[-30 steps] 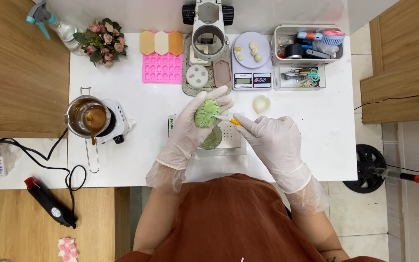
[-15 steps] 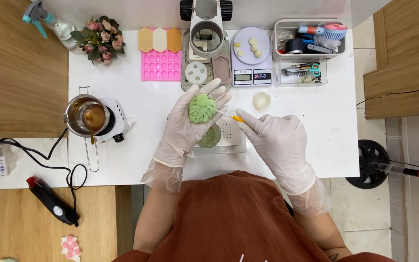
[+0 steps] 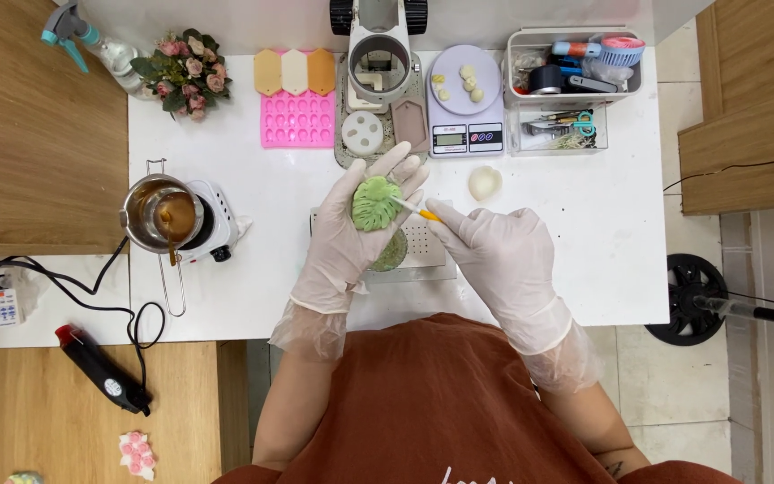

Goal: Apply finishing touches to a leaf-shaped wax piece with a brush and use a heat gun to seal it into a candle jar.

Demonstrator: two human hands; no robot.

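Nearest the person, above the rust-brown shirt (image 3: 441,403), both gloved hands work over a small perforated tray (image 3: 423,244) on the white tabletop (image 3: 253,287). The left hand (image 3: 351,237) lies palm up with its fingers spread, and a green leaf-shaped piece (image 3: 376,203) rests flat on them, cradled rather than pinched. The right hand (image 3: 499,251), just right of the leaf, has its grip pressed together on a thin yellow-handled tool (image 3: 421,212) whose tip touches the leaf's right edge. The step in hand looks like fine detailing or trimming of the leaf's edge; the next stroke would call for a steady palm and a light touch, since the piece seems thin. Left of the leaf, well apart, a metal melting pot (image 3: 159,213) of amber liquid sits on a small white heater. Beyond the leaf lie a pink mould (image 3: 297,118), a digital scale (image 3: 466,99) with pale lumps, and a clear organiser (image 3: 575,85) of tools.
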